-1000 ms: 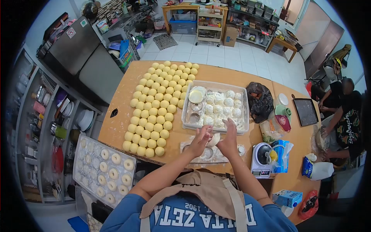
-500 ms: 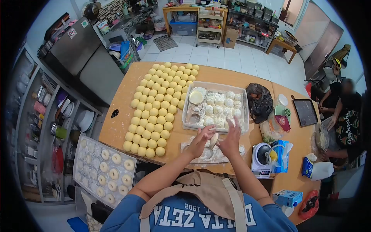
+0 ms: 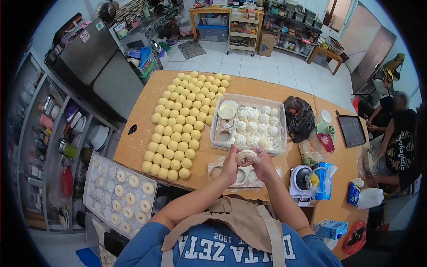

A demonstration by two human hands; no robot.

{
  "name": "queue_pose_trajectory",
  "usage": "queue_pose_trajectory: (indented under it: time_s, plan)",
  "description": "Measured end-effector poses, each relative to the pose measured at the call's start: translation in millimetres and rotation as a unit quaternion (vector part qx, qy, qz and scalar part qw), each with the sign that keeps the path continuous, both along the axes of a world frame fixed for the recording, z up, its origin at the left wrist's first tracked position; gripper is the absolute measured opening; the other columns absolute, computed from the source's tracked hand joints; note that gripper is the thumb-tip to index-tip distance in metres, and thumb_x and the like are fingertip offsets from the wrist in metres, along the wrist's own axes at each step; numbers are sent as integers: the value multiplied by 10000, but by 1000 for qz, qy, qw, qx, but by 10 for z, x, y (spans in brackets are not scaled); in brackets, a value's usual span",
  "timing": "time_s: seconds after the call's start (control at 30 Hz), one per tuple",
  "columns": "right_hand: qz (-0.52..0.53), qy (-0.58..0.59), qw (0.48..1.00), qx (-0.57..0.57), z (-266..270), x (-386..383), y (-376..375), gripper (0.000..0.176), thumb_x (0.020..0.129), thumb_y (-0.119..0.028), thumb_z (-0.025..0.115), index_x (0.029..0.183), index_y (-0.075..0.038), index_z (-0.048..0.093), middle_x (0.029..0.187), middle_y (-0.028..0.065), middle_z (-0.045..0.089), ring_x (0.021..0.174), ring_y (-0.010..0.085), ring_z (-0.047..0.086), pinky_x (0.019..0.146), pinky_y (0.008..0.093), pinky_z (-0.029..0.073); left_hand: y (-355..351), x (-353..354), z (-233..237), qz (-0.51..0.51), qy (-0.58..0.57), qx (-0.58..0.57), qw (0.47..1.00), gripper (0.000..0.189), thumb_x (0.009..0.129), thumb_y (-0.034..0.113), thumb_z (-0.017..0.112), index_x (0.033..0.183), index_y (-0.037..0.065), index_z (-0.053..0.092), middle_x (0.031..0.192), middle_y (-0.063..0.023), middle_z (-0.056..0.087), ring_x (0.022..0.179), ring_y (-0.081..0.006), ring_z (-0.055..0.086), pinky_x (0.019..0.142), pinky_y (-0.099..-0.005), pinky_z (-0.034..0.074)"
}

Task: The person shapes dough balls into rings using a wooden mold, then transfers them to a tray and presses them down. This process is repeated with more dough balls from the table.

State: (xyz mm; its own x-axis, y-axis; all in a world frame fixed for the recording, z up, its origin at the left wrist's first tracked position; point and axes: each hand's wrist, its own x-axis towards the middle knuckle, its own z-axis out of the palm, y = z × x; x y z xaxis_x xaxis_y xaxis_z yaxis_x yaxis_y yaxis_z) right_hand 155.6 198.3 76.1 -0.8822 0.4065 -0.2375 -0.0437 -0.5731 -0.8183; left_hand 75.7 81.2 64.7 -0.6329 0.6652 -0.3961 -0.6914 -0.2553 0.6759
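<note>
1. At the lower left, see a floured tray [image 3: 110, 163] with pale dough rings [image 3: 130, 199] and smaller rounds.
2. Farther in, on the table [image 3: 138, 115], find rows of smooth yellow dough balls [image 3: 180, 119], set close, many touching.
3. Near the table's front edge, see the left hand [image 3: 230, 165] closed about the near-left side of the ring of dough [image 3: 244, 154], fingers bent at its edge; cannot tell how firmly.
4. Between both hands, locate that ring, hole visible, just short of the clear bin [image 3: 253, 97] with its floured balls [image 3: 251, 127]. Judge it light, soft and stretchy, a little slippery with flour, apt to thin or tear under a hard pull. Best to take hold at the thick outer rim, on opposite sides, with a loose touch.
5. On the ring's right side, see the right hand [image 3: 263, 165] gripping likewise, some fingertips hidden.
6. Right of the bin, note a black plastic bag [image 3: 299, 118]; nearer, a kitchen scale [image 3: 293, 189].
7. At the far right, see another person [image 3: 400, 142] beside the table.
</note>
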Motion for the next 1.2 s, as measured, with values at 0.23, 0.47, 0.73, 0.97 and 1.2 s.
queue_pose_trajectory:
  time_s: [0.23,0.47,0.73,0.97,1.2]
  plan:
    - [27,-95,995,19,229,-88,-42,350,901,-182,635,1171,-37,466,977,86,585,860,158,603,752,303,516,109,22,47,14,53,-74,996,575,1000,533,335,1083,16,570,1019,-77,616,946,-152,581,850,-288,450]
    - [-77,-129,980,130,-13,-230,20,397,982,-412,494,1108,-43,566,963,58,599,754,111,577,618,251,488,71,53,71,-17,102,6,995,582,1007,529,305,1052,21,587,1000,-75,613,945,-146,578,847,-287,449]
    - [63,-124,974,178,31,-281,76,340,987,-404,482,1066,-87,576,998,73,594,763,115,583,581,248,485,117,-97,-65,-48,336,-105,935,550,1009,533,273,1041,53,540,949,-98,628,907,-158,609,811,-284,481]
    - [45,-151,983,95,248,-264,-11,362,992,-409,470,1037,-68,582,910,55,600,705,116,565,581,234,464,149,-174,-192,-57,113,-91,988,544,1009,527,281,1052,60,557,921,-80,625,773,-136,616,689,-284,519]
    - [-125,-121,978,112,-22,-353,-102,379,998,-395,461,1037,-44,598,916,59,609,830,141,573,709,278,465,206,-40,25,14,62,-37,997,505,1008,499,346,971,61,593,945,-49,600,892,-147,578,811,-291,465]
